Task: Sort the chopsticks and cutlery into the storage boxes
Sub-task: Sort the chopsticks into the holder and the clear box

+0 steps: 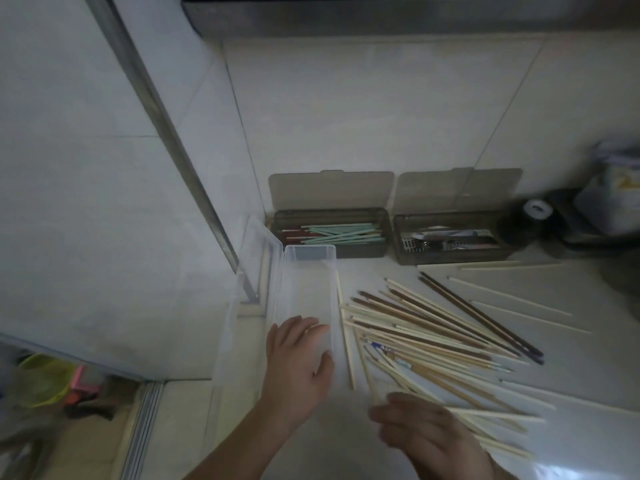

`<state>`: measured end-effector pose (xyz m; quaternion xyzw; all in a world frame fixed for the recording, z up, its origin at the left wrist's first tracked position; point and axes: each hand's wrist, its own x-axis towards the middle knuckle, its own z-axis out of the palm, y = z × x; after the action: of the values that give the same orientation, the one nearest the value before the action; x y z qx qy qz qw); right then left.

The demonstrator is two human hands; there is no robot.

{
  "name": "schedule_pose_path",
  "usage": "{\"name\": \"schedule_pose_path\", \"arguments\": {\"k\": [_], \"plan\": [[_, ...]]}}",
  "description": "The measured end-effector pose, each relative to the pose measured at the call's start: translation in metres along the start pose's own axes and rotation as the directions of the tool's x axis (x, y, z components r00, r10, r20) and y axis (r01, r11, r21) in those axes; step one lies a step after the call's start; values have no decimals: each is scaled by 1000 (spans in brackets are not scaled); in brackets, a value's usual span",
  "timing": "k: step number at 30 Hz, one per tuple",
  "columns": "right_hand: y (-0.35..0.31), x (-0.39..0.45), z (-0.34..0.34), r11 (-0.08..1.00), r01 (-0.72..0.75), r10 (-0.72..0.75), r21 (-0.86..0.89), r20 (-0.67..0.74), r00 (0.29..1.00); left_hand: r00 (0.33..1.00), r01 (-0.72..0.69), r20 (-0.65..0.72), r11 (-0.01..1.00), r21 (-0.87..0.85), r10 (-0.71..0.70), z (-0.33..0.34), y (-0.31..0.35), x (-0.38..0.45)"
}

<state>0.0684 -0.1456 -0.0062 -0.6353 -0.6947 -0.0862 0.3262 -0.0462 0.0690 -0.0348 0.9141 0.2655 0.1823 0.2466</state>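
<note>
The left hand (pixel 298 362) rests with a relaxed, empty grip on the clear box (pixel 306 292), while the blurred right hand (pixel 420 427), grip unclear, touches the chopsticks (pixel 433 327) heaped on the counter (pixel 571 358) beside it

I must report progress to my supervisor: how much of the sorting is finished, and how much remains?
Done: the left dark box holds green and red chopsticks, and the right dark box holds cutlery. In hand: the left hand rests on the clear box, which looks empty, while the blurred right hand reaches the loose chopsticks. Left: that whole pile on the counter.
</note>
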Motion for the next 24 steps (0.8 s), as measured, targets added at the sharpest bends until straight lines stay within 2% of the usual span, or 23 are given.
{"name": "schedule_pose_path", "arguments": {"k": [2, 3, 5, 7, 9, 11, 14, 17, 20, 22, 24], "plan": [[-19, 2, -7, 985, -162, 165, 60, -59, 985, 996, 4, -91, 990, -143, -17, -2, 0, -5], [-29, 5, -1, 959, -273, 280, 70, -107, 954, 991, 20, -126, 974, -227, -49, -4, 1, -6], [-40, 12, 5, 869, -467, 493, 162, -233, 838, 974, 72, -175, 928, -367, -145, -8, 5, -6], [-39, 25, 11, 870, -394, 465, 295, -230, 855, 945, 148, -190, 868, -473, -265, -11, 8, -4], [-29, 39, 13, 931, -176, 236, 320, -158, 959, 911, 224, -156, 776, -590, -382, -16, 8, -1], [-10, 51, 31, 963, 34, -9, 266, -95, 995, 886, 233, -143, 691, -685, -441, -22, 8, 1], [10, 71, 67, 984, 40, -58, 175, 100, 993, 886, 225, -119, 640, -734, -448, -23, 5, 1], [22, 77, 91, 997, -27, 7, 67, 273, 962, 885, 210, -82, 553, -806, -457, -19, -1, -3], [25, 84, 99, 999, -51, 53, -17, 379, 924, 885, 225, -68, 551, -803, -460, -19, -4, -5], [24, 77, 102, 999, -52, 53, -11, 363, 930, 887, 237, -60, 565, -790, -457, -20, -3, -6], [23, 64, 101, 996, -82, 71, 43, 210, 975, 890, 246, -66, 596, -764, -452, -23, 1, -8]]}}
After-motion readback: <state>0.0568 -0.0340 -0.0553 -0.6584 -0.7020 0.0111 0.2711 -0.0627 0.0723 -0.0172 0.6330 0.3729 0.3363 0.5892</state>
